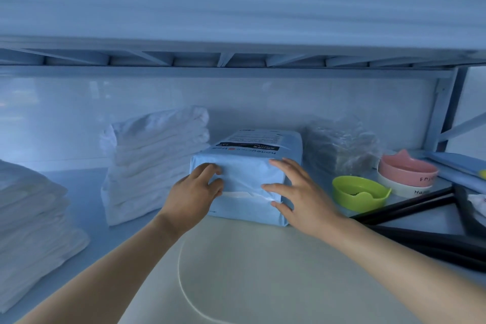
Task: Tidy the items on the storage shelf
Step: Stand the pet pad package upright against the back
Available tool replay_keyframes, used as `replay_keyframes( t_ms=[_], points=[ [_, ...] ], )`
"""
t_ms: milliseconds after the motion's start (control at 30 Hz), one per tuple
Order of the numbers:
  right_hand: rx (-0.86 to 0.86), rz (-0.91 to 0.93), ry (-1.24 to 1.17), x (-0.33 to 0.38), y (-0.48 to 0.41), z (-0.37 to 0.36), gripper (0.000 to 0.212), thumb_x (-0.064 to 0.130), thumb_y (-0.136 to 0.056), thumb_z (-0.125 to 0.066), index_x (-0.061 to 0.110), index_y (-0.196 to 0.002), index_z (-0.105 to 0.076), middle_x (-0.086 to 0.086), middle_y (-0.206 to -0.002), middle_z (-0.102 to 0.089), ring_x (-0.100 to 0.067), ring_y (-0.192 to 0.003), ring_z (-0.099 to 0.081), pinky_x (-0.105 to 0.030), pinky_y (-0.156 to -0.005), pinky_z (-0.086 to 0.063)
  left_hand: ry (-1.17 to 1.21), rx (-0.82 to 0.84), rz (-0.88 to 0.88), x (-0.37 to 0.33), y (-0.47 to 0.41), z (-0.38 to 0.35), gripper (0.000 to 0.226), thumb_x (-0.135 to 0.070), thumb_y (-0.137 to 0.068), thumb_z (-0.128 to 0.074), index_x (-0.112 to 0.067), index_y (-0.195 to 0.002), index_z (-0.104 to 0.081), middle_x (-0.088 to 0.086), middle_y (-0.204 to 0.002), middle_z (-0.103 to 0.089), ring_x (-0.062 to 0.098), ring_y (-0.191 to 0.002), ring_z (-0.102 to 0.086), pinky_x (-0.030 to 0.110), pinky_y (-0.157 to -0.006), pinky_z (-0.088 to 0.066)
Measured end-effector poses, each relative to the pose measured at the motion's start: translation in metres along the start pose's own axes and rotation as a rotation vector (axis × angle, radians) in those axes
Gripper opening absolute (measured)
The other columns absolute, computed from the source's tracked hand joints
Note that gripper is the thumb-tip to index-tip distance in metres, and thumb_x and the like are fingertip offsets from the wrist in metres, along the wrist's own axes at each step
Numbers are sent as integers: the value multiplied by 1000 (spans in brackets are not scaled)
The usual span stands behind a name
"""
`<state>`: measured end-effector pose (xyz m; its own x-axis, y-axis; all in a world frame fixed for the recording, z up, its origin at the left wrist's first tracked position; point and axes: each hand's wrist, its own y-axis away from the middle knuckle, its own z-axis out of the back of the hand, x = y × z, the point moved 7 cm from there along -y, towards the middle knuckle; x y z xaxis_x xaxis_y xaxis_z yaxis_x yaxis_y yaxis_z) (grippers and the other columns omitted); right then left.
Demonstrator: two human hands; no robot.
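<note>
Midway, by the look: your left hand (pixel 195 192) curls its fingers round the blue pack (pixel 247 179) at its left front corner; your right hand (pixel 299 193) lies spread flat against its right front. Pack stands mid-shelf (pixel 79 189), between the white folded stack (pixel 155 158) and a clear-wrapped bundle (pixel 339 147). Stacks seem squared. Likely left to sort: green bowl (pixel 360 192), pink bowl (pixel 407 169), black bars (pixel 420 204) loose at right

Blue pack (pixel 244 173) on the shelf (pixel 84 184) — left hand (pixel 196 192) grips its front corner, right hand (pixel 299 192) presses spread fingers.
</note>
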<state>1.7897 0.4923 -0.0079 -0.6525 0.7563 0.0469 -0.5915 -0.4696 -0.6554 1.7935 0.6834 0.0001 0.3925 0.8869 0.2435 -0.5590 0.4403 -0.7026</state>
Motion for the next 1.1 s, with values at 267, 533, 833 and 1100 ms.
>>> replay_keyframes(
  t_ms=[267, 533, 833, 1100],
  points=[
    [-195, -63, 39, 10, -3, 48, 38, 9, -79, -71, 19, -115, -66, -7, -144, -41, -29, -133, -37, -45, -91, -49, -36, -113, 5, -8, -15, 45, 26, -5, -60, -83, -18, -70, -62, -6, -94, -64, 13, -82, -60, 18, -39, -28],
    [-277, 154, 394, 49, 16, 58, 64, 48, -70, -75, 22, -126, -59, -7, -143, -46, -32, -133, -40, -55, -101, -39, 4, -294, 22, -16, -36, 95, 10, -8, -77, -73, -13, -78, -65, -1, -73, -67, 22, -62, -64, 25, -36, -41],
    [-237, 169, 499, 34, -8, 72, 63, 28, -61, -87, 20, -119, -65, -6, -135, -54, -31, -125, -50, -43, -91, -52, 126, -352, 46, -20, -45, 106, 15, -20, -89, -57, -14, -96, -69, 1, -101, -70, 25, -86, -67, 34, -58, -53],
    [-259, 139, 415, 21, -25, 77, 55, 18, -68, -83, 15, -119, -64, -9, -136, -53, -35, -124, -50, -51, -94, -48, -56, -197, -5, -21, -23, 66, 51, -33, -76, -73, -21, -124, -61, 10, -142, -46, 32, -129, -46, 57, -94, -46]
  ],
)
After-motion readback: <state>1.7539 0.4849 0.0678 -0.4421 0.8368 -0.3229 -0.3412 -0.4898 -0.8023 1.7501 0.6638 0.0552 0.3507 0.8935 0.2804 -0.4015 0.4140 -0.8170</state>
